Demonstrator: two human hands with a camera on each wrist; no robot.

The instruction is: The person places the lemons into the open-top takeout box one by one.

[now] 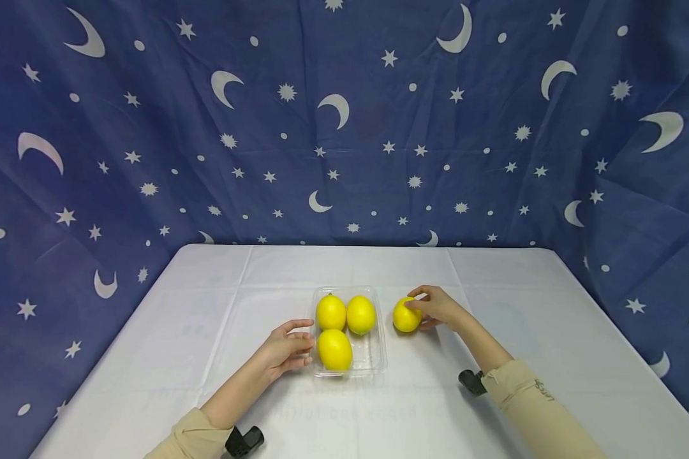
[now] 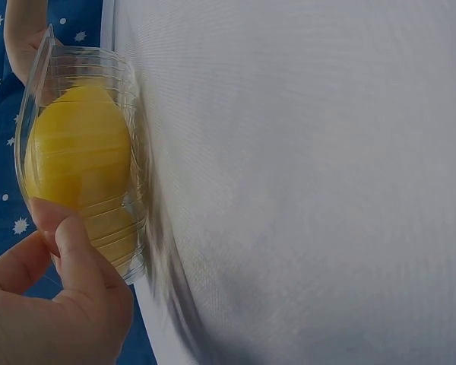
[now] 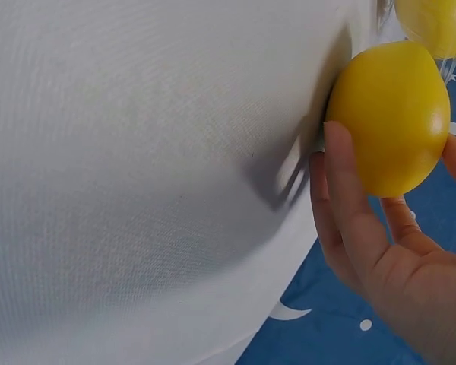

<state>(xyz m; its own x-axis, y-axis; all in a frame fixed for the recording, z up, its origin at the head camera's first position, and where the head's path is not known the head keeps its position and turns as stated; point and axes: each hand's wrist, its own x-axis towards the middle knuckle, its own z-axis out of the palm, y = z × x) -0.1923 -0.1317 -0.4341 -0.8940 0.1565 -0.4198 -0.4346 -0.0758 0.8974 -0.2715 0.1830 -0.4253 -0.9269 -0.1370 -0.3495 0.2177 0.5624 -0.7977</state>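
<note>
A clear plastic container (image 1: pixel 372 354) sits at the middle of the table with three yellow lemons in it: one lemon (image 1: pixel 330 312) at the back left, one lemon (image 1: pixel 361 315) at the back right and one lemon (image 1: pixel 335 350) at the front left. Its front right part shows bare plastic. My left hand (image 1: pixel 288 349) is at the container's left side, fingers spread and fingertips right at the wall. To the right of the container, my right hand (image 1: pixel 437 307) grips a fourth lemon (image 3: pixel 391 114) between thumb and fingers, low over the tabletop.
A white cloth (image 1: pixel 229 299) with fold lines covers the table. Behind and at both sides hangs a blue curtain (image 1: pixel 373 127) with moons and stars. Dark wrist cameras, one on the left (image 1: pixel 244 441) and one on the right (image 1: pixel 472 382), stick out beneath the sleeves.
</note>
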